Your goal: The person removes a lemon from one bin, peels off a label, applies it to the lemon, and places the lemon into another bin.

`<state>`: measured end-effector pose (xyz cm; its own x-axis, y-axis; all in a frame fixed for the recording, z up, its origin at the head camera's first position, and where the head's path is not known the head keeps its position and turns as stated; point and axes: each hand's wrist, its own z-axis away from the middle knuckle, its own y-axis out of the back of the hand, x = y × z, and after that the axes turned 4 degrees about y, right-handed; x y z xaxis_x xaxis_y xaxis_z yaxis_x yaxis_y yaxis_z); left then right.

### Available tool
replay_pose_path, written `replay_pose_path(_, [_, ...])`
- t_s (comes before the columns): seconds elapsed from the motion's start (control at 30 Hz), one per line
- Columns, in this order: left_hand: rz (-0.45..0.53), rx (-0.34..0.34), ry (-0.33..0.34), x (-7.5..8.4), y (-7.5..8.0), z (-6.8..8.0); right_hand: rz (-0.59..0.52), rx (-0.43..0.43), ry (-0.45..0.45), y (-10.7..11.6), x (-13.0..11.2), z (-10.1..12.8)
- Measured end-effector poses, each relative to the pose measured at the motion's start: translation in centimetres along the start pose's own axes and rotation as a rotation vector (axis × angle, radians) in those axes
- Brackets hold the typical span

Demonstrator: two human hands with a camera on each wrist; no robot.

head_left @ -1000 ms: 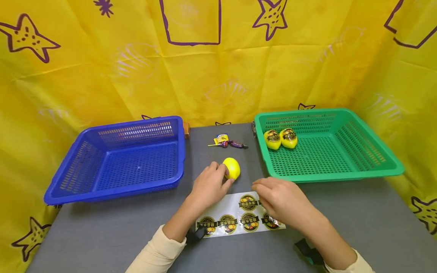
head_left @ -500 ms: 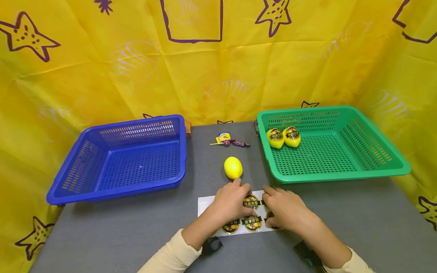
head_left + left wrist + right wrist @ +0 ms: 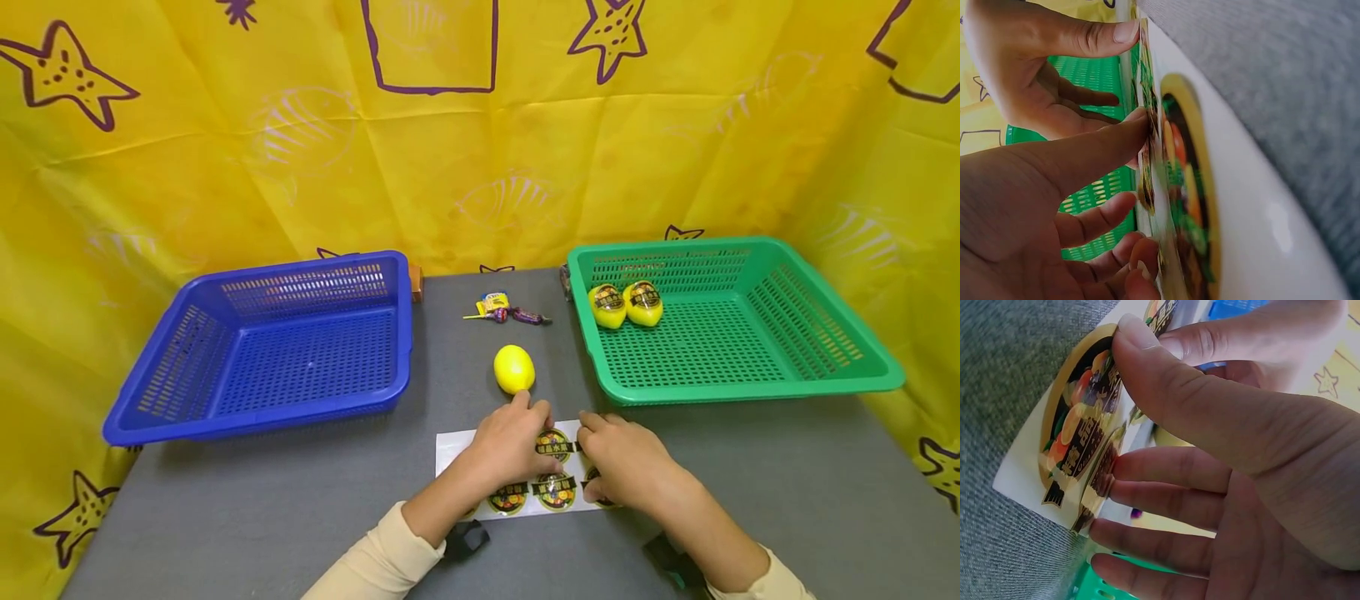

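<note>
A white sheet [image 3: 453, 447] of round black-and-gold fruit stickers [image 3: 556, 492] lies flat on the table. My left hand [image 3: 512, 442] rests on the middle of it, thumb and fingertips touching the surface in the left wrist view. My right hand [image 3: 628, 460] rests on the right part, with its thumb [image 3: 1141, 337] on a sticker and its other fingers extended to the sheet. Under both hands, some stickers are hidden. Just beyond my left fingertips sits a yellow lemon [image 3: 514, 369] with no sticker visible on its upper side.
At the left stands a blue plastic basket [image 3: 255, 429]. A green basket [image 3: 750, 388] at the right holds two lemons [image 3: 643, 303] with stickers on them. Wrapped sweets [image 3: 495, 308] and a lollipop lie behind the loose lemon, before a yellow curtain [image 3: 420, 183].
My left hand has left the lemon and moved right and nearer onto the sticker sheet. My right hand has shifted slightly and lowered onto the sheet. Over the last half second both hands stay put.
</note>
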<state>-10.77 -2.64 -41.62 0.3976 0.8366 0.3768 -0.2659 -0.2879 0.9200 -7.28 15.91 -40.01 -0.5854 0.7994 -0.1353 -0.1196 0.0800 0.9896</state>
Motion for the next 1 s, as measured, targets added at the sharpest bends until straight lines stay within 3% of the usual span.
replay_pose_path(0.3, [-0.011,0.027,-0.121,0.15,-0.05,0.06,-0.006,0.000,-0.001,0.03,0.05,-0.02])
replay_pose_path(0.53, [-0.039,0.040,-0.056,0.13,-0.12,-0.08,-0.004,0.014,0.010,-0.04,0.13,0.02])
replay_pose_path(1.0, [-0.022,0.019,-0.026,-0.13,-0.09,-0.09,0.028,0.040,0.033,-0.21,0.29,-0.01])
